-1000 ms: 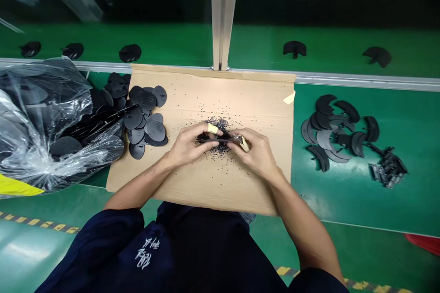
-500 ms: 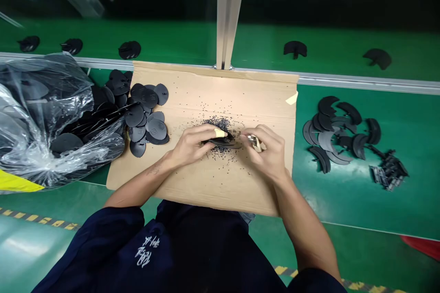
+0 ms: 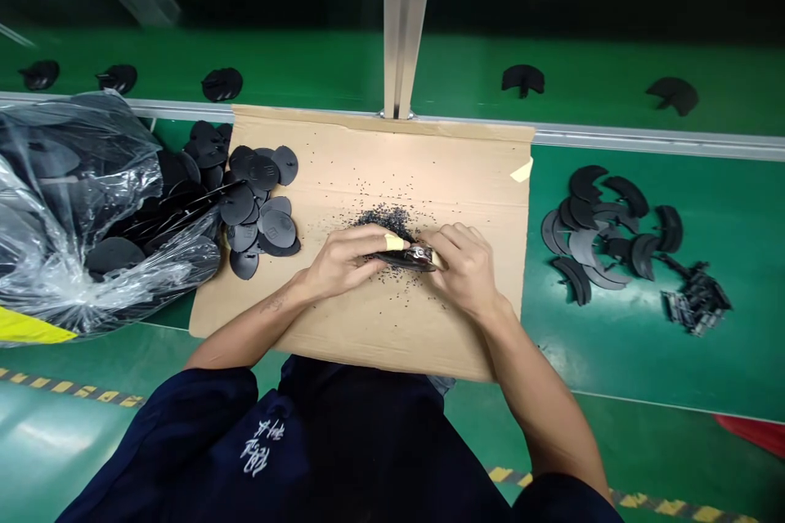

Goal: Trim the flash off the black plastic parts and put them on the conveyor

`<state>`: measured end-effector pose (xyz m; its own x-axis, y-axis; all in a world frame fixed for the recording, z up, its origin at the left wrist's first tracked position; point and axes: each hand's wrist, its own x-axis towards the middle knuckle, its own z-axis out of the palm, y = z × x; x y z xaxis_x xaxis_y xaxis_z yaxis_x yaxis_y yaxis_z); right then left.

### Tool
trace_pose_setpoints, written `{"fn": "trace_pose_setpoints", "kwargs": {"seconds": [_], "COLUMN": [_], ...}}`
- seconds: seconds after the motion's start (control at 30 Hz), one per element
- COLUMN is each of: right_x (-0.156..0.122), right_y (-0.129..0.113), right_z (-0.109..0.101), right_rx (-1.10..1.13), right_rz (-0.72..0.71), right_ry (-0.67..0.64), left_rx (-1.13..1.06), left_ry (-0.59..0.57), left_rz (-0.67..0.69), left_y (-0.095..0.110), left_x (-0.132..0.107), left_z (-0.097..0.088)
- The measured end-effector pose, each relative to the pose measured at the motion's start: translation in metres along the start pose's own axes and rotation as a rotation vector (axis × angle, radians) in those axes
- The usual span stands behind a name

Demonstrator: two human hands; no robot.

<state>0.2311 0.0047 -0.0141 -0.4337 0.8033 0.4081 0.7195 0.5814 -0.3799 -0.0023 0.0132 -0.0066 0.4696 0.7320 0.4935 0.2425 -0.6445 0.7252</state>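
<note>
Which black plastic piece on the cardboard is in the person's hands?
The narrow black piece, held between the left hand and right hand; the round discs at left lie loose, untouched.

Subj.: navy top (image 3: 184, 445), white char. print (image 3: 261, 448) on L side; forearms bare, small dark tattoo (image 3: 274, 302) on L forearm (image 3: 245, 335); pale-yellow finger cot (image 3: 394, 242) on L hand (image 3: 343, 265), another (image 3: 437, 261) on R hand (image 3: 466, 274).
</note>
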Motion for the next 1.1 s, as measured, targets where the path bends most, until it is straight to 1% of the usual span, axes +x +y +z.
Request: {"fn": "trace_pose_setpoints", "kwargs": {"seconds": [0.27,0.43,0.5,0.6,0.7,0.77,0.87,0.97,1.03,1.1], "right_x": [0.002,0.003,0.003,0.000,0.000,0.002,0.004,0.004,0.004,0.004], "right_y": [-0.005,-0.009,-0.010,-0.007,-0.003,-0.002,-0.003,-0.002,0.000,0.002], "right_z": [-0.002,-0.005,-0.004,-0.002,-0.002,-0.004,-0.006,-0.005,-0.005,-0.006], "right_rx": [-0.121,-0.204,-0.211,-0.136,-0.080,-0.132,-0.206,-0.162,-0.079,0.053], "right_rz": [-0.005,-0.009,0.014,0.042,0.055,0.056,0.027,0.042,0.085,0.111], "right_ry": [0.032,0.015,-0.009,-0.038,-0.025,-0.024,-0.088,-0.144,-0.150,-0.132], "left_rx": [-0.017,-0.032,-0.034,-0.032,0.013,0.066,0.185,0.310,0.348,0.349], "left_ry": [0.007,-0.003,-0.011,-0.028,-0.044,-0.052,-0.086,-0.117,-0.104,-0.076], "left_rz": [0.005,0.013,0.007,0.003,0.047,0.084,0.106,0.108,0.095,0.074], "left_y": [-0.002,-0.002,-0.001,0.003,0.007,0.007,0.005,-0.001,-0.006,-0.009], "left_x": [-0.002,-0.004,-0.002,0.002,0.006,0.008,0.006,0.003,0.001,0.001], "left_z": [0.002,0.003,0.002,-0.001,-0.004,-0.005,-0.004,-0.004,-0.005,-0.006]}}
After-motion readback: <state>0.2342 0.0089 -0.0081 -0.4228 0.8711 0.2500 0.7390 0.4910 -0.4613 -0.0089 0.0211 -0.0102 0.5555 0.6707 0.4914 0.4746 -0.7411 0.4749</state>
